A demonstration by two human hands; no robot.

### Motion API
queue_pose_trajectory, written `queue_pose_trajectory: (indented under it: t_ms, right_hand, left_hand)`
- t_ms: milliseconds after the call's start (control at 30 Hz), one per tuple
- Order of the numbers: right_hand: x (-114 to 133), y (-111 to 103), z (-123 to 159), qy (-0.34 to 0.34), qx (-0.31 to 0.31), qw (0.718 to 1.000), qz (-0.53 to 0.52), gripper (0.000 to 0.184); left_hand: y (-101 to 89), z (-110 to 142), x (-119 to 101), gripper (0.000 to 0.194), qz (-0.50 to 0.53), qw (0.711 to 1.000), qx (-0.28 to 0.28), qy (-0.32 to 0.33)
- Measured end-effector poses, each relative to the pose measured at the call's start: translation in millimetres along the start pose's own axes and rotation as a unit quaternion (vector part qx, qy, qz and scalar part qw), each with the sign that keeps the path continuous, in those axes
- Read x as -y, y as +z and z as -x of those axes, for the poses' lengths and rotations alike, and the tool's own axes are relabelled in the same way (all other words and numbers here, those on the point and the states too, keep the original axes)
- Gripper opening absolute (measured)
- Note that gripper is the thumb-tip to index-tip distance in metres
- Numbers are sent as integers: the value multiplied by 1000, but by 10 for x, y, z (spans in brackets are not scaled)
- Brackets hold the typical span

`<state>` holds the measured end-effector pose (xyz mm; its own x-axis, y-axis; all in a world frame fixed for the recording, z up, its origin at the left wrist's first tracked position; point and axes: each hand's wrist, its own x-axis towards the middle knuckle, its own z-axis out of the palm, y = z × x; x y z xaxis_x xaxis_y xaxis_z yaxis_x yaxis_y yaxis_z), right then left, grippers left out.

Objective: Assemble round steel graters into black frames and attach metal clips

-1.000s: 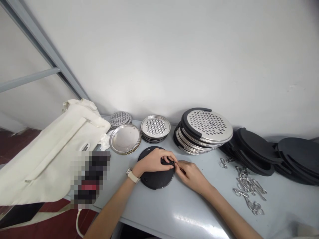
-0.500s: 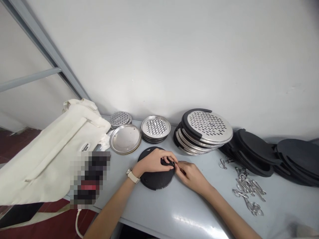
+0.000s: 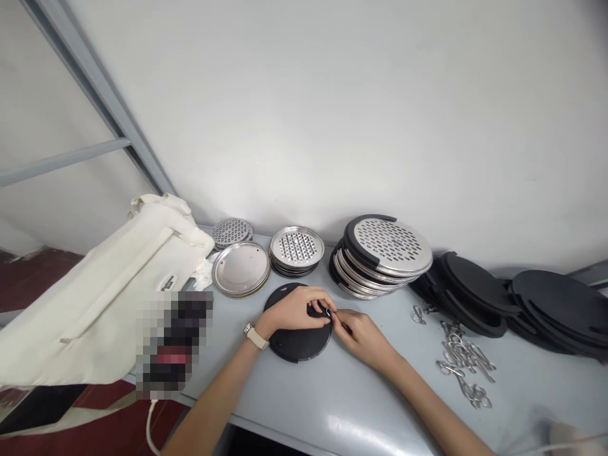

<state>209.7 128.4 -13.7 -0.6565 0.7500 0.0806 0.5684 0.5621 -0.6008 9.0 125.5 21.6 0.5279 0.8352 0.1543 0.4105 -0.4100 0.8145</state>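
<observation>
A round black disc [image 3: 299, 345] with slots near its rim lies on the grey table. My left hand [image 3: 297, 309], a watch on its wrist, is closed over the disc's upper right part, with thumb and fingers gripping near the edge. Fingertips of my right hand [image 3: 361, 332] are pinched together at that same edge, meeting the left fingertips. Between the two hands shows a small silver loop, part of a metal clip [image 3: 328, 312]; the rest of it is hidden by fingers. More such metal clips [image 3: 468, 358] are heaped to the right.
Behind the disc stand stacks of perforated grater plates [image 3: 297, 247], plain metal plates [image 3: 241, 269] and larger black-rimmed grater discs [image 3: 392, 244]. Black lids [image 3: 479, 288] are piled at right. A cream bag [image 3: 118, 272] and a pixelated dark item [image 3: 175, 342] lie at left.
The view has shifted slightly. Both hands stay at the disc's edge, and the silver loop between the fingertips shows more clearly now.
</observation>
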Motion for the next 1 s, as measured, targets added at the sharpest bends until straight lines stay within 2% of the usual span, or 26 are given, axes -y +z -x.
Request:
queue_pose_trajectory:
  t_ms: [267, 467, 767, 1000]
  right_hand:
    - [-12, 42, 8, -9, -15, 1000, 9, 36]
    - [17, 32, 4, -8, -22, 1000, 19, 34]
    - [-31, 60, -17, -15, -30, 999, 2, 33]
    - [-52, 50, -24, -32, -34, 999, 6, 37]
  left_hand:
    - [16, 14, 26, 24, 19, 1000, -17, 6]
    - [55, 19, 102, 36, 33, 999, -27, -12]
    - [74, 19, 96, 32, 37, 999, -31, -16]
    - [73, 7, 96, 31, 10, 1000, -9, -7]
